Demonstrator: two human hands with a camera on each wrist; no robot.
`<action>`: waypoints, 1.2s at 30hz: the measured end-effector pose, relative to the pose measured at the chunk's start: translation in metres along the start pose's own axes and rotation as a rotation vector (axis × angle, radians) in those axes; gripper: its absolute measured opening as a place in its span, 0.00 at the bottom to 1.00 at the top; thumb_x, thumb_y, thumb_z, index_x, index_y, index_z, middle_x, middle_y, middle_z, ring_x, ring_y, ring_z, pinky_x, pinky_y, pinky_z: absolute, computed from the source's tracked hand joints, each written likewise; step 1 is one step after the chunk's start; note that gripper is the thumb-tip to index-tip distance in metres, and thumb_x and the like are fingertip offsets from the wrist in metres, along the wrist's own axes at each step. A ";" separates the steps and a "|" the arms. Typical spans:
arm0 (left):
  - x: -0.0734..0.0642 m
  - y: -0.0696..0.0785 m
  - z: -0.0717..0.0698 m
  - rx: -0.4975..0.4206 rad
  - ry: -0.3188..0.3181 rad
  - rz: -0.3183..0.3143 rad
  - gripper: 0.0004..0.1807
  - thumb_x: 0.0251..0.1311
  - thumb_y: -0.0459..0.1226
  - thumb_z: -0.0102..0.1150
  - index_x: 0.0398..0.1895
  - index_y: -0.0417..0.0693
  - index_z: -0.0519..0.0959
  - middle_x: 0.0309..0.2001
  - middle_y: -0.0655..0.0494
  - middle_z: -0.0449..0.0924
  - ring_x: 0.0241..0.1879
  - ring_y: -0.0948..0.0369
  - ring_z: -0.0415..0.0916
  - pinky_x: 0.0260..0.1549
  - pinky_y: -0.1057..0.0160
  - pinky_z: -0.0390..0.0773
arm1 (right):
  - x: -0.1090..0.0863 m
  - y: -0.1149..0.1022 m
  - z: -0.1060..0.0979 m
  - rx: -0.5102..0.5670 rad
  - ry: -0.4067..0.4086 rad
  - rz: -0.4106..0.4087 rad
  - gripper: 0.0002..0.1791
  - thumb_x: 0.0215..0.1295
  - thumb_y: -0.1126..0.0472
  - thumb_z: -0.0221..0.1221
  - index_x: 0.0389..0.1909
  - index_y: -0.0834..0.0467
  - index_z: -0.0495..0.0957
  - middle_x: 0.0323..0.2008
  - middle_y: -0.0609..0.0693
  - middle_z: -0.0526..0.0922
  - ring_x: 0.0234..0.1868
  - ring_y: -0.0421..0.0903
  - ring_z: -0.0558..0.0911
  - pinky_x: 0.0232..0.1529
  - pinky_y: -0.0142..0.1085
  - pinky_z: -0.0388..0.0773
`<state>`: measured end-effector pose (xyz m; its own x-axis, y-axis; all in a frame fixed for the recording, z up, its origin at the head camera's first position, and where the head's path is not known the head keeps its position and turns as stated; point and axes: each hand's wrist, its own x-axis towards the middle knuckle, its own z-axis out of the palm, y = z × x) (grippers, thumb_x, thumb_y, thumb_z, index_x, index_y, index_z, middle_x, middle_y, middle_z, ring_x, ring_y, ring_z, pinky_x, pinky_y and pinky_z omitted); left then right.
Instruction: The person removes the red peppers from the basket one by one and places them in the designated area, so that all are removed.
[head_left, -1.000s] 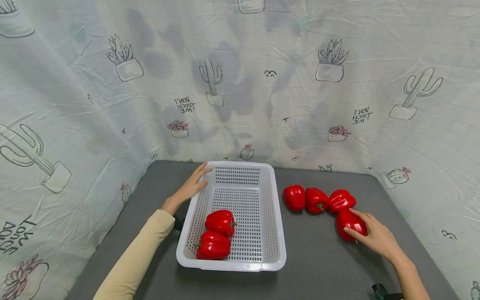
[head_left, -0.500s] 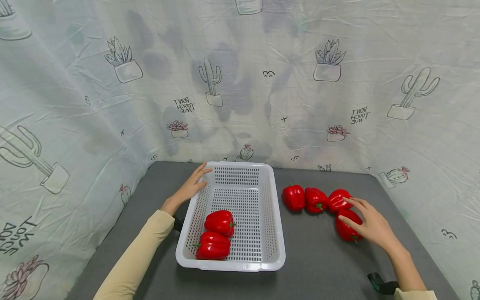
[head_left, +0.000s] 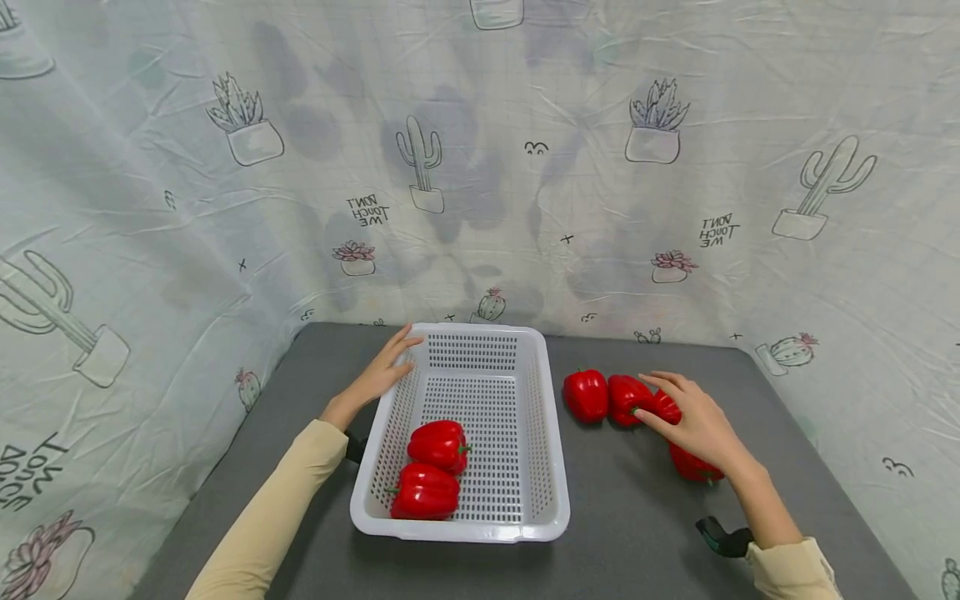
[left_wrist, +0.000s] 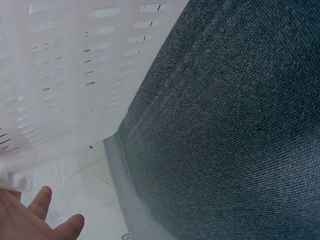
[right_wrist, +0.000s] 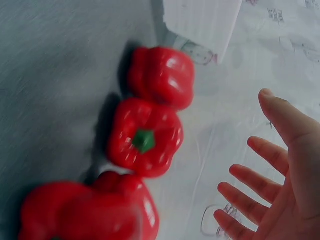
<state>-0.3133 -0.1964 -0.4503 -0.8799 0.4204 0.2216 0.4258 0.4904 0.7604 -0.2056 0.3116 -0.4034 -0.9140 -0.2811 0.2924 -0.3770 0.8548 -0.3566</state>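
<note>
My left hand (head_left: 380, 373) rests on the upper left rim of a white perforated plastic basket (head_left: 557, 450), fingers extended over the edge. In the left wrist view, separated fingertips (left_wrist: 70, 227) show beside the basket's wall (left_wrist: 75, 65). Two red bell peppers, an upper one (head_left: 437, 444) and a lower one (head_left: 424, 492), lie inside at the near left. My right hand (head_left: 693, 423), fingers spread, hovers over peppers right of the basket and holds nothing. Nearest the basket is one pepper (head_left: 586, 396); beside it lies another (head_left: 624, 398). The hand partly hides two more, one (head_left: 666, 406) behind the other (head_left: 693, 465).
The basket and peppers stand on a dark grey table (head_left: 615, 508). A pale curtain (head_left: 510, 167) printed with potted cacti hangs behind and at the sides. A black strap piece (head_left: 722, 537) sticks out by the right wrist.
My right hand has lifted off the nearest right-hand pepper and moved left and away over the row, its fingers spreading. The left hand, basket and peppers stay in place.
</note>
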 end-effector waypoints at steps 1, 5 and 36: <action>0.000 0.000 0.000 -0.004 0.000 0.002 0.26 0.63 0.30 0.46 0.65 0.35 0.62 0.73 0.41 0.37 0.71 0.41 0.35 0.61 0.33 0.43 | 0.003 -0.003 0.001 0.004 -0.006 -0.006 0.33 0.55 0.43 0.62 0.60 0.54 0.71 0.58 0.57 0.70 0.55 0.57 0.69 0.46 0.62 0.68; -0.001 0.000 -0.001 -0.005 0.000 0.015 0.26 0.63 0.30 0.46 0.65 0.34 0.62 0.73 0.39 0.37 0.70 0.40 0.35 0.60 0.32 0.43 | 0.013 -0.012 0.004 0.022 -0.008 -0.026 0.33 0.53 0.45 0.65 0.59 0.51 0.71 0.58 0.54 0.71 0.55 0.54 0.70 0.46 0.59 0.71; -0.001 -0.002 -0.001 -0.009 0.008 0.008 0.25 0.64 0.28 0.47 0.65 0.34 0.62 0.73 0.39 0.37 0.70 0.40 0.35 0.60 0.32 0.43 | 0.069 -0.090 0.029 0.047 -0.142 -0.222 0.34 0.53 0.44 0.64 0.61 0.50 0.71 0.59 0.52 0.71 0.58 0.52 0.71 0.54 0.56 0.69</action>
<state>-0.3133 -0.1982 -0.4512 -0.8783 0.4178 0.2325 0.4306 0.4799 0.7643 -0.2389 0.2029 -0.3766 -0.8190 -0.5206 0.2415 -0.5739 0.7452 -0.3397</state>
